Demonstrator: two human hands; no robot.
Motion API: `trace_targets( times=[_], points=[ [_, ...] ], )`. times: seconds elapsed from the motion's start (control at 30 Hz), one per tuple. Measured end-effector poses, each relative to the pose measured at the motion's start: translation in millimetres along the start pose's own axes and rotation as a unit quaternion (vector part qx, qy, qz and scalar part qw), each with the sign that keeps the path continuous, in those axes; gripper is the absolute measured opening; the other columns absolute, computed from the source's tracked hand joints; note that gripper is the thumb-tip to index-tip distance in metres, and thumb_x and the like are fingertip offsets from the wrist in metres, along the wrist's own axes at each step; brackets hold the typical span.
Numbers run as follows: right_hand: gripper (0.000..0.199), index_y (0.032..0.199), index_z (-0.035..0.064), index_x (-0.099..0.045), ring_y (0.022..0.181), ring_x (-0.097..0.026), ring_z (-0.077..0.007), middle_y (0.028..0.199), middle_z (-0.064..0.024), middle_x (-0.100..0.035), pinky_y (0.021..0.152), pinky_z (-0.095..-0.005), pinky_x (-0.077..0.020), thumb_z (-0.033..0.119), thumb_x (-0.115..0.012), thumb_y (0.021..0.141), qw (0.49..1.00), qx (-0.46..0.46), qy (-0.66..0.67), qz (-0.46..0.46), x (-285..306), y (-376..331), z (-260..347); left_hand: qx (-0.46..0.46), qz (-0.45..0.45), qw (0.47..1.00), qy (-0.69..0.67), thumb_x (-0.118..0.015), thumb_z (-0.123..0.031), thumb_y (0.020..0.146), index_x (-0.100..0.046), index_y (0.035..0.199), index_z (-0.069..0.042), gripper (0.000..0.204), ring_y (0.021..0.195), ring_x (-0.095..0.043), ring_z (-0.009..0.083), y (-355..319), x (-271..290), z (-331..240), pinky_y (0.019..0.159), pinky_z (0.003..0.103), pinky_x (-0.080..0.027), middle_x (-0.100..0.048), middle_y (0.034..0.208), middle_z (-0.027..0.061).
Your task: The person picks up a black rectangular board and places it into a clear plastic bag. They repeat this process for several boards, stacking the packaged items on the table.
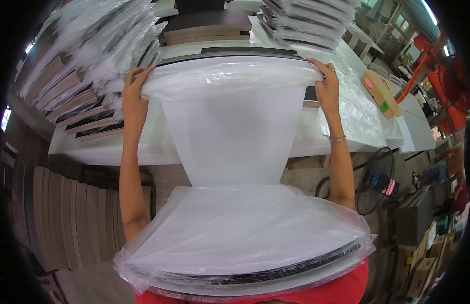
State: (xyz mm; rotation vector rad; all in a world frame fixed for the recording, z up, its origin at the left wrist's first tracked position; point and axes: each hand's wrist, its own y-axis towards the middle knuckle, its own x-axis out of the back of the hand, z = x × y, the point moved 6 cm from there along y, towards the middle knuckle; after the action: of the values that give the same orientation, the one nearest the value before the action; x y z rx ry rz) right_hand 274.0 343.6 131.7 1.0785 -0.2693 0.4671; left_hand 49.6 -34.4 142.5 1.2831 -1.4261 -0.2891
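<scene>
A large white-faced panel (235, 131) with a dark far edge stretches from my chest out over the table. Clear plastic film covers its near end, and more clear plastic film (230, 76) lies bunched across its far end. My left hand (136, 99) is closed at the far left corner, fingers over the edge with the film. At the far right corner my right hand (327, 83) grips the film and edge the same way, thumb side inward. The fingertips of both hands are partly hidden. The plastic-covered near end (245, 228) rests against my red shirt.
Plastic-wrapped boards are stacked at the left (88, 55) and back right (311, 20) of the film-covered table (113, 154). Dark boards (204, 28) lie behind the panel. Upright boards (78, 218) stand lower left. A fan (375, 182) and cardboard box (381, 93) are right.
</scene>
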Motion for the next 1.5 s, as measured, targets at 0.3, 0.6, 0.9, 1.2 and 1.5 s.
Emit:
trace_targets(
  times=[0.3,0.6,0.9,1.2,1.5],
  points=[
    [0.033,0.104,-0.0021,-0.061,0.087,-0.061,-0.0193,0.103,-0.0095,-0.061,0.080,-0.0251,-0.0469,-0.008,-0.053,0.073,0.915,-0.211,0.328,0.101,38,-7,-9,0.232,0.090,0.813,-0.527,-0.047,0.007,0.077,-0.052,0.126,-0.005,0.050,0.112,-0.052,0.0207,-26,30,26,0.096,0.031,-0.039,-0.047,0.133,0.0138],
    [0.044,0.125,-0.0021,-0.043,0.091,-0.060,-0.0248,0.108,-0.0148,-0.058,0.079,-0.0404,-0.0510,0.012,-0.053,0.084,0.537,-0.370,0.746,0.137,6,-129,-86,0.516,0.118,0.449,-0.720,-0.039,-0.014,0.087,-0.037,0.136,-0.001,0.050,0.110,-0.052,0.0221,-136,-32,61,0.100,0.045,-0.033,-0.055,0.122,0.0114],
    [0.053,0.127,-0.0004,-0.042,0.090,-0.056,-0.0198,0.111,-0.0154,-0.055,0.079,-0.0268,-0.0450,0.011,-0.066,0.081,0.581,-0.519,0.524,0.344,48,-271,5,0.499,0.397,0.542,-0.547,-0.071,-0.027,0.076,-0.029,0.140,-0.004,0.079,0.104,-0.054,0.0277,-263,4,5,0.089,0.033,-0.043,-0.051,0.118,0.0247],
    [0.030,0.112,0.0031,-0.054,0.093,-0.052,-0.0276,0.103,-0.0159,-0.054,0.083,-0.0334,-0.0416,0.017,-0.058,0.086,0.842,-0.515,0.090,0.135,-40,-394,-142,0.592,0.350,0.623,-0.372,-0.061,-0.016,0.084,-0.038,0.136,-0.011,0.057,0.087,-0.054,0.0194,-423,-167,161,0.075,0.032,-0.045,-0.055,0.102,0.0137],
    [0.019,0.088,0.0127,-0.065,0.099,-0.053,-0.0252,0.089,-0.0072,-0.059,0.088,-0.0481,-0.0328,0.030,-0.063,0.081,0.906,-0.325,-0.265,-0.058,48,-162,-186,0.518,0.228,0.774,-0.285,-0.054,-0.017,0.088,-0.053,0.124,-0.013,0.036,0.083,-0.051,0.0139,-366,-144,204,0.070,0.029,-0.041,-0.056,0.105,0.0030]
  ],
)
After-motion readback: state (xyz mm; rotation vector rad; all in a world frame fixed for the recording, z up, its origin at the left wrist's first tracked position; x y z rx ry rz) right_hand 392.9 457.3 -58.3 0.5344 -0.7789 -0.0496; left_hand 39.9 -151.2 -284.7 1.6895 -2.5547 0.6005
